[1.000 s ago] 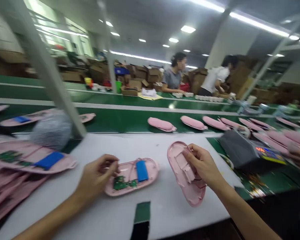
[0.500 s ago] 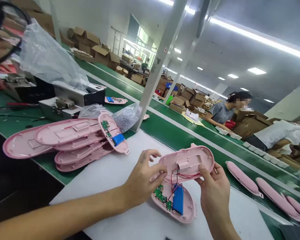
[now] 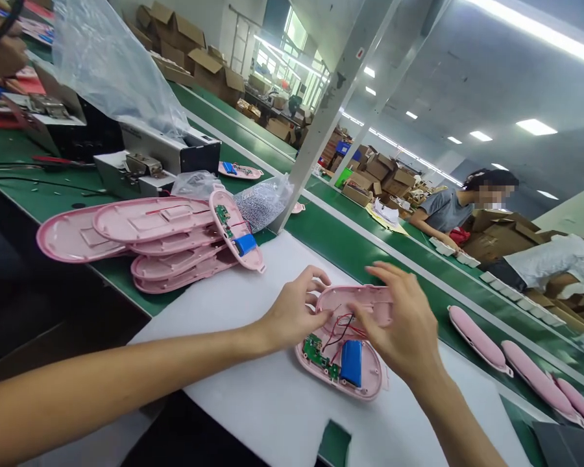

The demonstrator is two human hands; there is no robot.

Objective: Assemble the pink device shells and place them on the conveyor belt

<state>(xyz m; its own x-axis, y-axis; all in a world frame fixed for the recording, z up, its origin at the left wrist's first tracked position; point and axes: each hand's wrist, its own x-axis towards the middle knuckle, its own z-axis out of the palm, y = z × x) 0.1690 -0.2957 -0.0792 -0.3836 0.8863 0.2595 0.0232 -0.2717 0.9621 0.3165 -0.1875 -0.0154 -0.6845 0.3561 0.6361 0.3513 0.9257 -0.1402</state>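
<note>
A pink plastic shell half (image 3: 328, 299) lies tilted behind a second pink shell half (image 3: 370, 392), insides facing me. The front half carries a green circuit board (image 3: 316, 353) and a blue battery pack (image 3: 351, 363). Thin red and black wires (image 3: 339, 327) run between the halves. My left hand (image 3: 289, 311) is curled at the left end of the rear half, thumb over its rim. My right hand (image 3: 403, 318) spreads over that half's right end, thumb and fingers wide apart, hiding part of it.
Stacked pink shells (image 3: 160, 227) lie at left, a wired shell half (image 3: 236, 230) on top. Behind them are a bag of small parts (image 3: 265, 204) and metal boxes (image 3: 160, 146). White sheet (image 3: 253, 389) covers the bench. Closed pink shells (image 3: 481, 340) lie at right; a person (image 3: 445, 207) sits across.
The rear shell half has come down lower behind the front half. My right hand has gone from gripping its right end to spreading its fingers above it. The view has shifted slightly.
</note>
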